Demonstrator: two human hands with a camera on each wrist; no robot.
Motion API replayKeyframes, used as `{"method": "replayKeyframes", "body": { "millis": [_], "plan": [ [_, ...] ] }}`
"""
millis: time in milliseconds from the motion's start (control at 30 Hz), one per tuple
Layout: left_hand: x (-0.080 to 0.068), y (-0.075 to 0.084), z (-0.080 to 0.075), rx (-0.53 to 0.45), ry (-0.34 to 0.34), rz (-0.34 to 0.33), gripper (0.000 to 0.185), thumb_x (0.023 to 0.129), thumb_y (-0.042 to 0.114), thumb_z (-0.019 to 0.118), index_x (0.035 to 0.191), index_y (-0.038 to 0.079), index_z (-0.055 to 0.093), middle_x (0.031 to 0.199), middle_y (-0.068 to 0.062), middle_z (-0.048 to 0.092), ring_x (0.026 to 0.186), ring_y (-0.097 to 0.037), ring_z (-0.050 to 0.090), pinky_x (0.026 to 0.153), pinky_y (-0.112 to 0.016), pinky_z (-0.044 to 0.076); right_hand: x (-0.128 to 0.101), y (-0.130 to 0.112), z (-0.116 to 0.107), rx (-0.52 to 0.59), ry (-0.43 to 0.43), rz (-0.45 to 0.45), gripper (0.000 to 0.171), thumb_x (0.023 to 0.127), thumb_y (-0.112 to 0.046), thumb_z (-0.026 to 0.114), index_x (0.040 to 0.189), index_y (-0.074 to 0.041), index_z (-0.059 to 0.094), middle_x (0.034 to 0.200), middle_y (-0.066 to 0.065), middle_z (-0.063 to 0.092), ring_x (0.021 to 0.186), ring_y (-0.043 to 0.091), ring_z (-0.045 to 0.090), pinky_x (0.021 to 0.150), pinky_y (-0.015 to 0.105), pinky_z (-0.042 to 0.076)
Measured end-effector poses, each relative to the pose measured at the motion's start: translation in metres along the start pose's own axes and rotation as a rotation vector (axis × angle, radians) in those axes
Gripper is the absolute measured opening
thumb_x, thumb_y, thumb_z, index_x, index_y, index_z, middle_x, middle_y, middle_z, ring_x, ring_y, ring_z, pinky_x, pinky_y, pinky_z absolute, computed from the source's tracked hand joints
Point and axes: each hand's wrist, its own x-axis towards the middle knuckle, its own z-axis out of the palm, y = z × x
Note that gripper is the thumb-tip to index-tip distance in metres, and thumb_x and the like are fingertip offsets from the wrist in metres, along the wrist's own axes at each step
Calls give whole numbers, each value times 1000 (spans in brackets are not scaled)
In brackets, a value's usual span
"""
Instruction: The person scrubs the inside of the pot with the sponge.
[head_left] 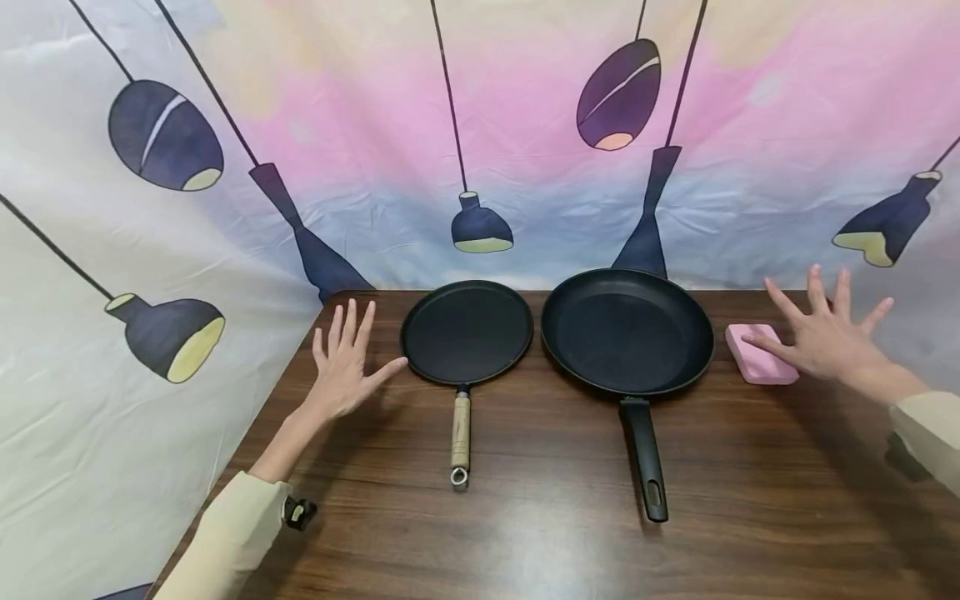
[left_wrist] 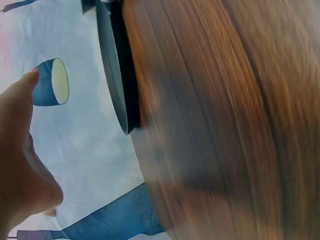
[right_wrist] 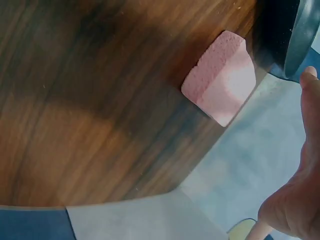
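Observation:
My left hand [head_left: 342, 367] hovers over the table's left side with its fingers spread, its thumb tip close to the rim of a flat black griddle pan [head_left: 467, 332] with a wooden handle. At the right, my right hand [head_left: 831, 337] is spread out above and beside a pink sponge [head_left: 763, 357], its thumb overlapping the sponge in the head view. In the right wrist view the sponge [right_wrist: 222, 80] lies on the wood, apart from the fingers. Between the hands, right of the griddle pan, sits a larger black frying pan [head_left: 627, 331]. Neither hand holds anything.
Both pans lie with their handles toward me on the brown wooden table [head_left: 540, 500]. Behind the table's far edge hangs a pastel cloth [head_left: 360, 150] printed with dark lamps. The cloth also runs along the left side.

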Motion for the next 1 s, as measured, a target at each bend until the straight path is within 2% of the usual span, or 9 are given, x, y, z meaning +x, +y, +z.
{"method": "replayKeyframes", "body": {
  "millis": [100,200,367,467,533,667,767,867,1000],
  "plan": [
    [-2,3,0,-162,-48,-41,103,95,55,63,163,34,-11,173,-6,-10,160,-37,-9,120,-77,-2,-2,3,3,63,-14,15,95,100,-69,42,162,-25,-15,157,42,-23,140,67,-27,93,96,-15],
    [-6,5,1,-351,-116,-96,103,98,47,65,160,42,-17,173,-5,-7,159,-41,-7,119,-80,1,-3,7,7,136,-22,25,93,103,-63,42,161,-23,-19,154,46,-22,139,73,-19,95,97,-7],
    [-15,11,3,-593,-210,-155,102,100,37,66,155,53,-19,173,-11,2,159,-43,-2,117,-81,12,-2,10,17,186,-7,10,99,102,-52,54,161,-6,-11,147,58,6,130,80,14,97,92,20],
    [-19,16,4,-661,-227,-151,102,100,31,67,156,52,-16,172,-15,11,158,-44,5,117,-80,17,0,10,22,216,-11,13,98,101,-47,58,159,6,-1,140,58,20,122,79,24,94,88,29],
    [-21,20,5,-700,-230,-149,100,101,27,66,159,48,-12,170,-18,18,158,-44,10,118,-78,21,1,9,24,249,-29,28,99,100,-47,60,157,9,3,140,57,22,122,78,23,95,88,28],
    [-25,30,12,-757,-233,-161,94,101,20,65,164,39,-3,163,-26,32,148,-44,37,115,-64,41,2,4,27,294,-56,33,104,96,-48,66,155,13,7,141,54,22,124,74,22,97,85,27],
    [-31,38,20,-788,-274,-164,92,101,17,65,165,32,0,159,-30,35,138,-46,50,107,-53,53,1,-2,30,312,-76,36,106,94,-50,66,154,15,9,141,54,23,125,72,22,99,82,27],
    [-36,46,25,-819,-337,-168,91,102,17,65,165,31,1,159,-32,35,136,-46,52,102,-47,57,2,-6,33,311,-82,33,106,93,-52,66,153,16,11,140,54,24,125,71,23,99,81,28],
    [-40,53,30,-821,-387,-184,90,101,19,66,166,28,3,156,-31,39,132,-43,56,97,-43,59,4,-5,37,300,-74,30,100,92,-45,69,151,16,17,138,54,26,124,72,25,98,80,30]
  ]
}}
